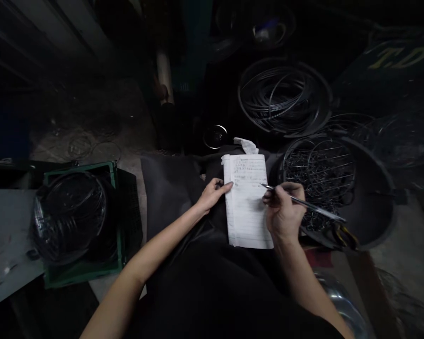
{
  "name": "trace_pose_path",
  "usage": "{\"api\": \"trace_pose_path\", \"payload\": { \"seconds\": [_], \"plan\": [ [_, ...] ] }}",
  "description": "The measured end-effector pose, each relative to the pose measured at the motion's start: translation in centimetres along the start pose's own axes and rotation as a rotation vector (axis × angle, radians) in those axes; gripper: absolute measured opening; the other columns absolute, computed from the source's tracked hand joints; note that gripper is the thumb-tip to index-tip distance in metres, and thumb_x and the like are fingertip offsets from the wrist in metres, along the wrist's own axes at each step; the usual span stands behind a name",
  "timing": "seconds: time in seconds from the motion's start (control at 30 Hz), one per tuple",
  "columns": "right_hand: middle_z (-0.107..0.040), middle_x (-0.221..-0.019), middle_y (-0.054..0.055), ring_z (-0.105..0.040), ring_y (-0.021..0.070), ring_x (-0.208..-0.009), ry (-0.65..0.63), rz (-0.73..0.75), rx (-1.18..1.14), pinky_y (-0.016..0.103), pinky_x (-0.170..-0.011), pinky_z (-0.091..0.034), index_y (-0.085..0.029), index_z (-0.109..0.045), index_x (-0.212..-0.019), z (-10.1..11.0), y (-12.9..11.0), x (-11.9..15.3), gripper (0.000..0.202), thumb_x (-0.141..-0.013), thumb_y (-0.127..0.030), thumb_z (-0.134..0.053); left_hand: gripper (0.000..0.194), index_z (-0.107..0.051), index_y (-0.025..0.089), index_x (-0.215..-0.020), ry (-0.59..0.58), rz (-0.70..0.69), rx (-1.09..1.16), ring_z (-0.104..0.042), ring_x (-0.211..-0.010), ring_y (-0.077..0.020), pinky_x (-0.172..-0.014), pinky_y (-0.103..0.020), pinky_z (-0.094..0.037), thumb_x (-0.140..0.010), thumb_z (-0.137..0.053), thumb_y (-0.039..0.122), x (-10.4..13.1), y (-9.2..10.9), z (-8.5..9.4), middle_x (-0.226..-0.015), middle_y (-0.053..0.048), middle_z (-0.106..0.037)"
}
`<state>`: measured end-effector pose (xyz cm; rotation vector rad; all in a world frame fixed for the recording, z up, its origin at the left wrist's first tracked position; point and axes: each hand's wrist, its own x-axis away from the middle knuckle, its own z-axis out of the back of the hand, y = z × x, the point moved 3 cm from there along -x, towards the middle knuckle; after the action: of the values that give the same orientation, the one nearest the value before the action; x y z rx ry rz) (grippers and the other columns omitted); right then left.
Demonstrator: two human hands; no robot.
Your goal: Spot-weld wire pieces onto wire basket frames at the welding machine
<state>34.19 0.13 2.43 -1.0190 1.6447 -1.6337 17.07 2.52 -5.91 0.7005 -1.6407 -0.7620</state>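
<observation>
A lined notebook (249,216) lies on the dark cloth over my lap, with handwriting across the upper part of its page. My left hand (212,194) grips the notebook's left edge, thumb on top and the other fingers partly hidden beneath. In my right hand (286,215) is a long silver pen (316,208), pinched between thumb and fingers. Its tip is at the right side of the page, beside the written lines; I cannot tell whether it touches the paper. Dark smudges show on my fingertips. A crumpled white scrap (246,145) sticks out behind the notebook's top edge.
On the right, a dark tub (374,226) holds tangled small metal pieces, with yellow-and-black-handled pliers (344,236) at its near rim. Behind it stands a round container of coiled wire (275,101). At left, a green crate (118,226) bears a bundle of dark wire rings (70,216).
</observation>
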Motion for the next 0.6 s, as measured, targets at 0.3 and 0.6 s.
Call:
{"api": "trace_pose_path", "payload": {
  "seconds": [0.3, 0.6],
  "plan": [
    [-0.064, -0.072, 0.000, -0.059, 0.0121, -0.062, -0.223, 0.022, 0.409, 0.026, -0.060, -0.048, -0.019, -0.061, -0.086, -0.1, 5.0, 0.5, 0.020, -0.083, -0.038, -0.060, 0.042, -0.060, 0.013, -0.113, -0.177, -0.055, 0.121, -0.059, -0.108, -0.0235, -0.096, -0.035, -0.045, -0.071, -0.059, 0.019, -1.1, -1.4, -2.0, -0.114, -0.007, -0.067],
    [-0.060, -0.065, -0.001, -0.054, 0.0131, -0.058, -0.272, 0.193, 0.692, 0.026, -0.056, -0.044, -0.018, -0.057, -0.078, 0.0, 5.9, 0.7, 0.015, -0.080, -0.033, -0.059, 0.044, -0.058, 0.014, -0.117, -0.217, -0.084, -0.184, -0.061, -0.104, -0.0238, -0.093, -0.035, -0.046, -0.075, -0.056, 0.027, -1.1, -1.6, -2.1, -0.114, -0.007, -0.067]
  ]
}}
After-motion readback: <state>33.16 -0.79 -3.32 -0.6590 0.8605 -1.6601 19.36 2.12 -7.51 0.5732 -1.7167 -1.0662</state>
